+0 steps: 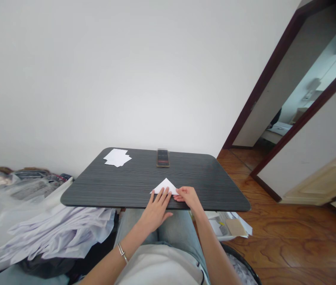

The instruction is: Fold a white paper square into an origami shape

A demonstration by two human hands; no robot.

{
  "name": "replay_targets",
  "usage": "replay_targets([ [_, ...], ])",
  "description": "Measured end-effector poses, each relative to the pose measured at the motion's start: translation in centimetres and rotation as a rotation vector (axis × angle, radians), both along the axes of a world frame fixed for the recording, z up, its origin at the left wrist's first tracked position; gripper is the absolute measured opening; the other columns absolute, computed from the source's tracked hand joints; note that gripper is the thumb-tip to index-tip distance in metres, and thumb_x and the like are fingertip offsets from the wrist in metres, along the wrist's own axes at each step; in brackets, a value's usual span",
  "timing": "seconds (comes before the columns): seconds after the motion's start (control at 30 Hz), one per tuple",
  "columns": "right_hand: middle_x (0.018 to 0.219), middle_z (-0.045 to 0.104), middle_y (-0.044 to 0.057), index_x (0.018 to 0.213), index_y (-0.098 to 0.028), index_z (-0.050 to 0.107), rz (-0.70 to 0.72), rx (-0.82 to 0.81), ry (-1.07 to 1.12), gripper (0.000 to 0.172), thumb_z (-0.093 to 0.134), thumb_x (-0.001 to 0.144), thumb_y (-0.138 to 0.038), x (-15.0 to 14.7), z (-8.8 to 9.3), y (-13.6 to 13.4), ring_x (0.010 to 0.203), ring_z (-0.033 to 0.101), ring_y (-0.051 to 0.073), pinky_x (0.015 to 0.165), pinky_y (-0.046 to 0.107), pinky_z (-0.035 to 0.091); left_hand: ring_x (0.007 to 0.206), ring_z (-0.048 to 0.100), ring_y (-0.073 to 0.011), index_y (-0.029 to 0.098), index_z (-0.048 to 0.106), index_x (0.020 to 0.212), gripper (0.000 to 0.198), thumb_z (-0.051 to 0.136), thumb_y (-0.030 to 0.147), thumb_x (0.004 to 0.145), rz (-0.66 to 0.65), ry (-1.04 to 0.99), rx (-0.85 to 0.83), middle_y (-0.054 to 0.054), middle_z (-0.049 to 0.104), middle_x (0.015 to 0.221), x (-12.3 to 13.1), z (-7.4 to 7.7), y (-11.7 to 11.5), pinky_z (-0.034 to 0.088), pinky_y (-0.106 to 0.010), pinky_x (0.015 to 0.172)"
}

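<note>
A white paper folded into a triangle (165, 187) lies near the front edge of the dark grey wood-grain table (203, 178). My left hand (156, 209) lies flat with spread fingers, its fingertips on the triangle's lower left edge. My right hand (187, 198) pinches the triangle's right corner between thumb and fingers. A silver bangle circles my left wrist. Farther back on the table lie loose white paper sheets (117, 157) and a phone (163, 157).
Crumpled white sheets (55, 237) and plastic-wrapped clothes (16, 184) are heaped at the left. A tray of papers (227, 225) stands below the table's right edge, above a black bin rim (241, 261). A doorway (287, 91) opens at the right beyond the wooden floor (283, 233).
</note>
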State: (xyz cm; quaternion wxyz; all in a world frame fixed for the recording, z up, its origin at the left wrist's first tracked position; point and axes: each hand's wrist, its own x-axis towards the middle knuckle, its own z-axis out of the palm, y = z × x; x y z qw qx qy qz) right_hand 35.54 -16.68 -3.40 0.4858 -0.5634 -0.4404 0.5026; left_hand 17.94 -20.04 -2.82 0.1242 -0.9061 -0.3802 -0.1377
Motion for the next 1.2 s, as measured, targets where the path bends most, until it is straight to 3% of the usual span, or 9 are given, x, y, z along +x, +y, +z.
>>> replay_targets([
  [0.4, 0.042, 0.058, -0.002, 0.053, -0.015, 0.053, 0.011, -0.021, -0.294, 0.022, 0.055, 0.072, -0.027, 0.1, -0.1, 0.6, 0.029, 0.052, 0.008, 0.030, 0.015, 0.040, 0.129, 0.022, -0.0294, 0.015, 0.022, 0.136, 0.067, 0.040, 0.049, 0.081, 0.059, -0.024, -0.002, -0.012, 0.025, 0.142, 0.6, -0.9, 0.1, 0.024, -0.053, 0.100],
  [0.7, 0.036, 0.054, -0.004, 0.052, -0.019, 0.053, -0.052, 0.045, -0.563, 0.022, 0.055, 0.072, -0.028, 0.2, 1.2, -0.6, 0.028, 0.049, 0.010, 0.037, 0.019, 0.038, 0.128, 0.024, -0.0293, 0.016, 0.022, 0.136, 0.067, 0.040, 0.050, 0.081, 0.071, -0.020, -0.010, -0.011, 0.028, 0.141, 0.7, -1.1, 0.1, 0.023, -0.054, 0.100],
  [0.8, 0.048, 0.061, 0.000, 0.060, -0.019, 0.058, -0.136, 0.088, -0.656, 0.016, 0.053, 0.074, -0.024, 1.0, 1.9, -1.3, 0.044, 0.059, 0.013, 0.050, 0.021, 0.042, 0.128, 0.024, -0.0292, 0.016, 0.022, 0.136, 0.066, 0.040, 0.049, 0.081, 0.073, -0.018, -0.011, -0.010, 0.029, 0.140, 0.8, -0.9, 0.1, 0.023, -0.054, 0.100],
  [0.9, 0.071, 0.069, 0.005, 0.079, -0.019, 0.063, -0.241, 0.250, -0.878, 0.018, 0.045, 0.079, -0.020, 1.5, 2.6, -2.2, 0.066, 0.064, 0.017, 0.063, 0.025, 0.046, 0.127, 0.025, -0.0293, 0.017, 0.022, 0.136, 0.065, 0.040, 0.047, 0.082, 0.080, -0.021, -0.007, -0.010, 0.030, 0.140, 0.9, -0.8, 0.0, 0.023, -0.054, 0.100],
  [1.07, 0.107, 0.063, 0.009, 0.108, -0.014, 0.058, 0.048, 0.564, -0.928, 0.038, 0.035, 0.078, -0.010, 0.5, 1.8, -3.9, 0.099, 0.058, 0.019, 0.087, 0.033, 0.044, 0.127, 0.025, -0.0302, 0.017, 0.023, 0.135, 0.065, 0.041, 0.049, 0.081, 0.077, -0.029, -0.003, -0.011, 0.029, 0.141, 1.0, -0.9, 0.0, 0.023, -0.053, 0.100],
  [1.2, 0.125, 0.050, 0.010, 0.123, -0.012, 0.047, 0.161, 0.647, -1.015, 0.053, 0.033, 0.073, -0.003, -0.9, -0.2, -5.2, 0.116, 0.045, 0.019, 0.098, 0.037, 0.038, 0.128, 0.024, -0.0306, 0.016, 0.027, 0.134, 0.062, 0.041, 0.046, 0.082, 0.078, -0.023, -0.004, -0.012, 0.029, 0.140, 1.1, -0.8, 0.0, 0.024, -0.054, 0.099],
])
